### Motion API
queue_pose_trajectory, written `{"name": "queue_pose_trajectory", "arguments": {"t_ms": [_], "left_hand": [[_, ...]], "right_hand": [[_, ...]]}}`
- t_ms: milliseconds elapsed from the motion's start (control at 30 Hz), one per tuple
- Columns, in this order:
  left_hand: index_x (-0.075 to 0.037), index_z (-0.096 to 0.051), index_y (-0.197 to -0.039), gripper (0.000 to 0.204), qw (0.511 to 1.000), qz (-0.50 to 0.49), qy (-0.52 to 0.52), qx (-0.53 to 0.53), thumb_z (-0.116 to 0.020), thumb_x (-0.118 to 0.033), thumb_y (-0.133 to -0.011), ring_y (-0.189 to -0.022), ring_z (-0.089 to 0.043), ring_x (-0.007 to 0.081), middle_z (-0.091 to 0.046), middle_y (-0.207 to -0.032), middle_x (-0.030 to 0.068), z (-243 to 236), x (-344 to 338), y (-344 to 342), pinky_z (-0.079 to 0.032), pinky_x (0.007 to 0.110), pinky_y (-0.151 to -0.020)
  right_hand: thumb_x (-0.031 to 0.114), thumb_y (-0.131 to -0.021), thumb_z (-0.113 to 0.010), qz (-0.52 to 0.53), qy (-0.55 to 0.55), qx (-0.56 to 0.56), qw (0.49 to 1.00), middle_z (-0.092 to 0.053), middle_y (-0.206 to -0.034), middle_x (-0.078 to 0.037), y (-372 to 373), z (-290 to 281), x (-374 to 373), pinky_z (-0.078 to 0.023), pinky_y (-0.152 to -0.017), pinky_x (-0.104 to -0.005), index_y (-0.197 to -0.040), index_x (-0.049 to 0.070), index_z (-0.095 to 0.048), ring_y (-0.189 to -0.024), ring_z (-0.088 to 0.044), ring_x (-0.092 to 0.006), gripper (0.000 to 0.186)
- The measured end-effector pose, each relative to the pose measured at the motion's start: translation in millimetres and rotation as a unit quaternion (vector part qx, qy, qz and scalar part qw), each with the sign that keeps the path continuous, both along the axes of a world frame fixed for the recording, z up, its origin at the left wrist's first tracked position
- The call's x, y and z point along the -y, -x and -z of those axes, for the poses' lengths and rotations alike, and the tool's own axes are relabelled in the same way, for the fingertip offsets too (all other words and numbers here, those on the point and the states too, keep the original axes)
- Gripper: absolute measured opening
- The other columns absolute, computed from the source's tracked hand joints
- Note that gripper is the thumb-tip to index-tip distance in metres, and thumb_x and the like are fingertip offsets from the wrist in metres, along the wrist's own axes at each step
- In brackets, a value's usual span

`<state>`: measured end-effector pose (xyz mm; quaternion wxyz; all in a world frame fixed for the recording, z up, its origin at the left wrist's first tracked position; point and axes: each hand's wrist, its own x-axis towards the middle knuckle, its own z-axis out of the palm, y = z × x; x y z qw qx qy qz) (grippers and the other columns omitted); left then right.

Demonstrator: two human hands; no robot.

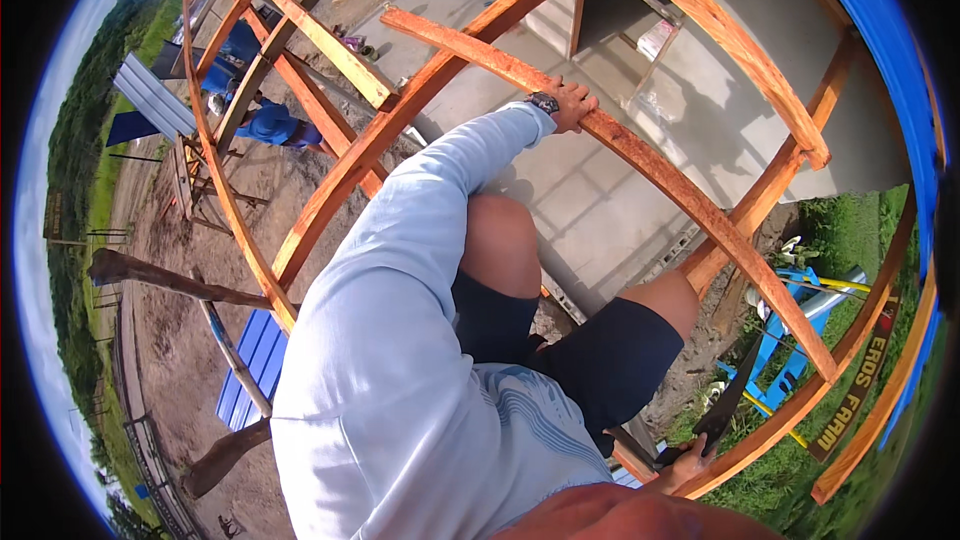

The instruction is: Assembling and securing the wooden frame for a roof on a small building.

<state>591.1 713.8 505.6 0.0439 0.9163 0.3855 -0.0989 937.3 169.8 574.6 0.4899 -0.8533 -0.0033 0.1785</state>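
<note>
My left hand (573, 103), with a dark watch (543, 101) at the wrist, is closed over a reddish sawn wooden beam (655, 168). The beam runs across in front of me, resting over other roof timbers. At the lower right, my right hand (688, 462) grips what looks like a handsaw (733, 395). Its dark, tapering blade points up and away, and the handle is mostly hidden in my fingers. A curved-looking timber (770, 435) passes close beside that hand. My knees straddle the framing between both hands.
Below lie a grey concrete floor (560, 190) and block walls. Crossing timbers (370, 155) surround me high above ground. A person in blue (270, 125) is below left. Blue roofing sheets (255, 365) lean by rough posts. Blue metal frames (785, 340) stand on grass at right.
</note>
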Motion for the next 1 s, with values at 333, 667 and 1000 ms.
{"name": "queue_pose_trajectory", "arguments": {"t_ms": [333,667,1000], "left_hand": [[-0.013,-0.039,-0.127,0.074,0.998,0.015,-0.015,-0.059,-0.076,-0.032,-0.065,-0.117,-0.045,0.0295,-0.05,-0.116,0.0118,-3.9,0.4,-13.0,-0.029,0.056,-0.094],[-0.012,-0.046,-0.117,0.048,0.988,0.141,0.033,0.058,-0.065,-0.015,-0.073,-0.106,-0.051,0.0298,-0.053,-0.108,0.0122,7.9,20.1,-84.3,-0.044,0.044,-0.086],[-0.011,-0.05,-0.11,0.029,0.994,-0.055,-0.081,0.039,-0.053,-0.013,-0.081,-0.106,-0.05,0.0292,-0.054,-0.107,0.0102,-23.9,-77.5,128.6,-0.041,0.045,-0.089]], "right_hand": [[0.012,-0.085,-0.059,0.023,-0.021,0.019,0.999,-0.048,-0.065,-0.004,-6.0,11.5,8.8,-0.034,-0.044,-0.0258,-0.134,-0.01,-0.028,-0.051,-0.042,-0.0105,0.062],[0.015,-0.088,-0.058,-0.008,-0.051,0.077,0.996,-0.044,-0.063,-0.003,-14.3,14.7,1.8,-0.033,-0.045,-0.0254,-0.134,-0.003,-0.032,-0.05,-0.041,-0.0101,0.056],[0.014,-0.083,-0.061,0.068,-0.018,0.099,0.993,-0.047,-0.056,-0.001,-11.7,21.0,33.6,-0.032,-0.039,-0.0256,-0.127,-0.005,-0.037,-0.044,-0.042,-0.0094,0.054]]}}
